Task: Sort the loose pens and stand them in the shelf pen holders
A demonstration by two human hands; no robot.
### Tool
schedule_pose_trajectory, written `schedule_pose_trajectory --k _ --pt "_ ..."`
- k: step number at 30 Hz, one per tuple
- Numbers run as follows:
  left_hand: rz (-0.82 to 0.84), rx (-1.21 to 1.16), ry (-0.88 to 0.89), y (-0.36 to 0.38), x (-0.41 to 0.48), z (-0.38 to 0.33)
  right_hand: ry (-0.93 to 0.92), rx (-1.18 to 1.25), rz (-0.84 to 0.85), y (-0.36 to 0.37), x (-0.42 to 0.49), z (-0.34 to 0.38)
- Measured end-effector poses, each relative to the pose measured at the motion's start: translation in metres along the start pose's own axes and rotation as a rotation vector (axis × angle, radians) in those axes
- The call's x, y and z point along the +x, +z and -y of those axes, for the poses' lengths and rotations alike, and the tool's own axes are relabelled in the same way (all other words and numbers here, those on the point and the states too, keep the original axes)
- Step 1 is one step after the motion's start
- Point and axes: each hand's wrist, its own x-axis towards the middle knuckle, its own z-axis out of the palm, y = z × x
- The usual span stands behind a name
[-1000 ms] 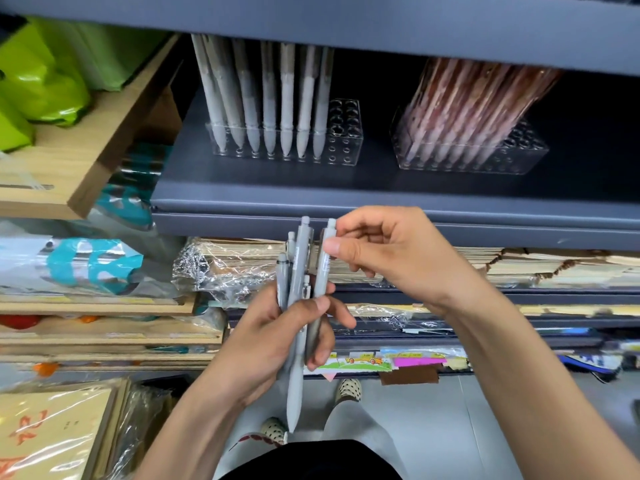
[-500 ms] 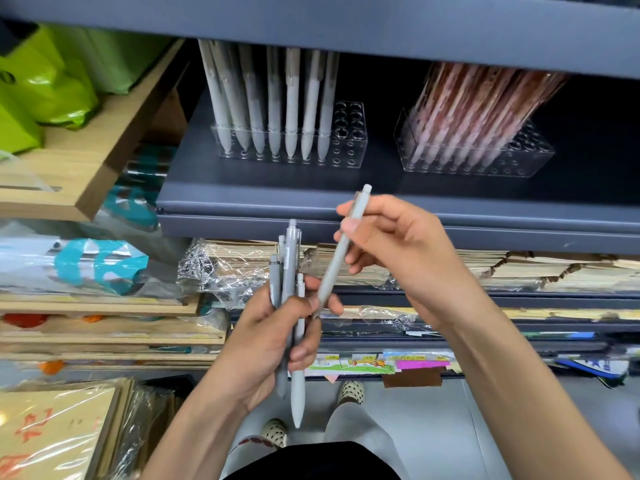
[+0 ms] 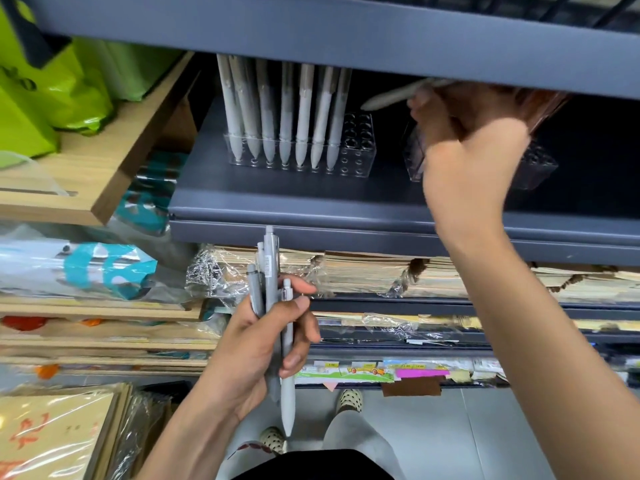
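Head view: the left hand (image 3: 263, 344) is clenched around a bundle of grey pens (image 3: 272, 306), thumb pressed across their barrels. At least 4 show, held roughly upright in front of the lower shelves, tips down. The palest 1 hangs lowest, and the tallest reaches the front edge of the grey shelf (image 3: 294, 202).

The right hand (image 3: 467, 147) is raised onto that shelf and pinches a single pale pen (image 3: 391, 97), which lies nearly level with its tip pointing left (motion blur softens the grip). This pen hangs above and to the right of the clear pen holder (image 3: 356, 147), apart from it.

The holder stands on the shelf with 7 pale pens (image 3: 304, 116) upright in its front row, tips down. The holes at its right end show through.

A second clear holder (image 3: 533, 168) sits farther right, mostly hidden behind the right hand. Brownish pens rise from it.

Green bags (image 3: 52, 91) lie on a wooden ledge at the left. Plastic-wrapped paper stacks (image 3: 363, 271) fill the shelves below.
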Motion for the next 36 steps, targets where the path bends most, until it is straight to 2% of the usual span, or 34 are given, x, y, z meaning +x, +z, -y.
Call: schedule_pose_trajectory --k 3,7,10,13,22,24,26,28,31,34,36 --pt "-0.004 0.021 0.015 -0.003 -0.001 -0.004 -0.027 -0.15 0.05 0.018 0.011 -0.006" --pt "-0.019 0.048 0.044 -0.009 -0.003 -0.008 0.0 -0.614 0.116 0.034 0.029 -0.022" --pt "-0.028 0.056 0.065 -0.014 -0.004 -0.007 -0.083 -0.7 0.209 0.041 0.035 -0.019" --pt "-0.037 0.064 0.071 -0.016 -0.004 -0.006 -0.063 -0.754 0.312 0.047 0.043 -0.017" --pt "-0.054 0.096 0.056 -0.017 -0.001 -0.01 -0.056 -0.716 0.322 0.052 0.055 -0.018" --pt "-0.051 0.126 0.046 -0.017 -0.001 -0.01 0.014 -0.7 0.315 0.047 0.05 -0.019" --pt "-0.033 0.13 0.039 -0.017 -0.001 -0.01 0.059 -0.567 0.272 0.04 0.041 -0.018" --pt "-0.025 0.124 0.027 -0.017 0.0 -0.01 0.116 -0.269 0.299 0.033 0.022 -0.012" --pt "-0.017 0.131 0.006 -0.015 0.003 -0.01 0.2 -0.078 0.539 0.014 -0.015 -0.003" --pt "-0.006 0.133 0.003 -0.011 0.005 -0.008 0.231 -0.062 0.863 0.001 -0.042 -0.002" --pt "0.002 0.112 0.001 -0.007 0.008 -0.006 0.257 -0.059 0.986 -0.005 -0.053 -0.007"
